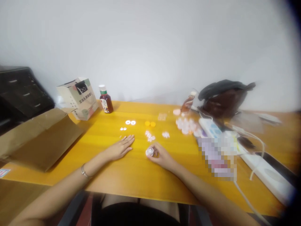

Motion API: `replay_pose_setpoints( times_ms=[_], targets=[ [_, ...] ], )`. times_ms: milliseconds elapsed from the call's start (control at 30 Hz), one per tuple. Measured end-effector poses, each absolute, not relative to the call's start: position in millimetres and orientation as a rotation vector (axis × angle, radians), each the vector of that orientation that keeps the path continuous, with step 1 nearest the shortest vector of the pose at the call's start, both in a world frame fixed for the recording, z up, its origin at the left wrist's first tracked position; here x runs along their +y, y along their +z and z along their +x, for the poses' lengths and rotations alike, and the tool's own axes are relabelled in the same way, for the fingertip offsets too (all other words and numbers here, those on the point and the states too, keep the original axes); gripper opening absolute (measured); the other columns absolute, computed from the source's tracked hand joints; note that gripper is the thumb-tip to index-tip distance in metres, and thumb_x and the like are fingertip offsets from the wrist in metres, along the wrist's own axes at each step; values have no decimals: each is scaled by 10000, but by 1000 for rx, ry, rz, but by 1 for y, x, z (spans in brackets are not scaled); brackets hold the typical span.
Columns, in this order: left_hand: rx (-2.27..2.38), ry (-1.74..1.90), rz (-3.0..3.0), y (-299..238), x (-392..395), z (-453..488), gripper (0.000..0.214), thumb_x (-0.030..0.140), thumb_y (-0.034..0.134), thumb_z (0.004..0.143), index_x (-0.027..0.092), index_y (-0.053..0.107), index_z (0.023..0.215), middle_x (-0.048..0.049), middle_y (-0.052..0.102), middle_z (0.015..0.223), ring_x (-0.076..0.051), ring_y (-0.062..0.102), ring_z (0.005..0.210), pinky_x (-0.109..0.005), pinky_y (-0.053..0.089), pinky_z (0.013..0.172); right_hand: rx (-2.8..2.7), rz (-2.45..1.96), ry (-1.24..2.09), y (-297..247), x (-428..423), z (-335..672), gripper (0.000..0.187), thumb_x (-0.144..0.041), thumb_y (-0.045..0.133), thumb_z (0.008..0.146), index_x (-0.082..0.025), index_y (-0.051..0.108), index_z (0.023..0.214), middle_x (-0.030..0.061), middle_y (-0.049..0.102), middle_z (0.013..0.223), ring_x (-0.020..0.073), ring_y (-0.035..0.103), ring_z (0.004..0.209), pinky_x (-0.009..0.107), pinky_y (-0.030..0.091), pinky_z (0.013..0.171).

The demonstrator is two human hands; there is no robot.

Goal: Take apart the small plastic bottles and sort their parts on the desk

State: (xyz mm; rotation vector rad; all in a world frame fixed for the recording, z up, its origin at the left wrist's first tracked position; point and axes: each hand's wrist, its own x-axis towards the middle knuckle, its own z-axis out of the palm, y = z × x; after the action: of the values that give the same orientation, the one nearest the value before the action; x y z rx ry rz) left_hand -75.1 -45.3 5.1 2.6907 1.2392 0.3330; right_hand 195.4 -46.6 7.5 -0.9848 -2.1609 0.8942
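My left hand (121,147) lies flat on the yellow table (131,175), fingers stretched out, holding nothing. My right hand (160,156) is curled around a small clear round piece (149,152) pinched at its fingertips. Just beyond the hands lie several small white and clear pieces (150,136), another little cluster (166,134), two white rings (130,122), two tiny white bits (123,128) and two yellow caps (150,124). A bracelet sits on my left wrist.
A brown paper bag (42,141) lies at the left, a printed carton (78,98) and a dark bottle (106,99) behind it. At the right are a pile of pale round pieces (187,125), a second bottle (188,103), a dark bag (223,97), and white power strips (263,171) with cables.
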Motion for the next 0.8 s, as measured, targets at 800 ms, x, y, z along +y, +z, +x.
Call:
replay_pose_setpoints(
  times_ms=[800],
  targets=[
    [1268, 731, 2258, -2, -49, 6, 257, 322, 663, 644, 182, 466, 729, 22, 508, 712, -142, 464, 670, -242, 327, 614, -2128, -1258, 766, 4, -44, 178, 403, -487, 648, 651, -220, 352, 704, -64, 425, 591, 110, 401, 529, 219, 296, 477]
  ],
)
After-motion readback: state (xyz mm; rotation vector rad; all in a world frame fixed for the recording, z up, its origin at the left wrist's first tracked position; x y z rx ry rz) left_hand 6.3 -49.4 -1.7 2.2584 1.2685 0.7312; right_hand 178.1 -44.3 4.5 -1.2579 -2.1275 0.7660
